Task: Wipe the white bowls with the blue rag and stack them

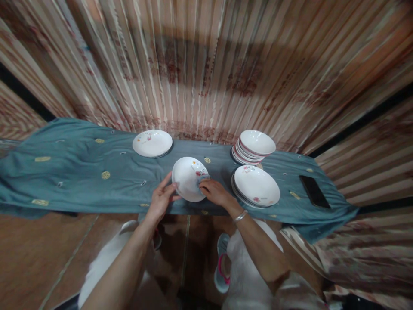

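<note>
A white plate [187,183] with a floral print near its rim is held up, tilted, over the front of the cloth-covered table. My left hand [161,196] grips its left edge, thumb on top and fingers beneath. At the plate's right side, my right hand [213,189] is closed on a small blue-grey cloth-like piece [202,178] against the upper surface; the fingers hide most of it. A stack of similar floral plates [256,185] stands just right of my right hand. Farther left and back lie floral plates [152,143], one upon another.
Behind the plate stack rises a stack of white bowls [257,143] with reddish rims. A black phone [314,191] lies near the right end of the blue-green tablecloth [84,172]. A pleated curtain [200,73] hangs close behind the table.
</note>
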A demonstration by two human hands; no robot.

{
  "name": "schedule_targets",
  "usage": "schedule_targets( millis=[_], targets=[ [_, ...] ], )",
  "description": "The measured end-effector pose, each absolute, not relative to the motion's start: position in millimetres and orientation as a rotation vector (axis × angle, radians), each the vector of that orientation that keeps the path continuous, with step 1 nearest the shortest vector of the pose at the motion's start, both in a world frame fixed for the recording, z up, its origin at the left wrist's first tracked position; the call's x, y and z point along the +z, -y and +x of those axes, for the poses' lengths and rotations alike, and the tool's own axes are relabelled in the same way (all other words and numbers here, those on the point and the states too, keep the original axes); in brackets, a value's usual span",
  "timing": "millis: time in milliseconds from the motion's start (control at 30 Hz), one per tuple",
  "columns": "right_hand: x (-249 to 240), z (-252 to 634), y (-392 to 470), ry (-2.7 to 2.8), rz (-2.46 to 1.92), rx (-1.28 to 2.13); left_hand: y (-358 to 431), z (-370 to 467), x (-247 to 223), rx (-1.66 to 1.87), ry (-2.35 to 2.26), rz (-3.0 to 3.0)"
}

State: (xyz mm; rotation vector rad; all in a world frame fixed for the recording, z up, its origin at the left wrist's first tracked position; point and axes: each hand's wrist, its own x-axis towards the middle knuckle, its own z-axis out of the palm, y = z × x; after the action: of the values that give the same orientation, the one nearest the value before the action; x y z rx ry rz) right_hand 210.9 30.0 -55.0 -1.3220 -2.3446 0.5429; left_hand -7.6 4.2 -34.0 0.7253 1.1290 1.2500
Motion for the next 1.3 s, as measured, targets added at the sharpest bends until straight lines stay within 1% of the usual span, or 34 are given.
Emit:
schedule_targets(
  millis=[200, 300, 600, 800, 900, 1000, 1100, 1300],
  targets=[
    [-61, 208, -44, 2.326, -1.412, 0.377, -4, -7, -35, 1.263, -1.114, 0.765],
    [-63, 199, -54, 2.27, -1.446, 0.364, -3, -6, -34, 1.266, -1.119, 0.768],
    [-62, 165, -81, 2.073, -1.251, 0.564, 0, -5, -35, 1.264, -1.135, 0.776],
    [-54, 151, -63, 2.098, -0.96, 0.752, 1, -9, -38, 1.271, -1.124, 0.75],
    [-53, 154, -48, 2.109, -0.893, 0.858, 1, -11, -40, 1.271, -1.119, 0.746],
    [-51, 162, -35, 2.138, -0.924, 0.955, 0, -10, -40, 1.286, -1.129, 0.725],
    [-49, 174, -27, 2.193, -0.988, 0.979, 0, -9, -39, 1.302, -1.153, 0.695],
    [-44, 198, -26, 2.399, -1.194, 0.775, -1, -10, -42, 1.301, -1.201, 0.678]
  ],
)
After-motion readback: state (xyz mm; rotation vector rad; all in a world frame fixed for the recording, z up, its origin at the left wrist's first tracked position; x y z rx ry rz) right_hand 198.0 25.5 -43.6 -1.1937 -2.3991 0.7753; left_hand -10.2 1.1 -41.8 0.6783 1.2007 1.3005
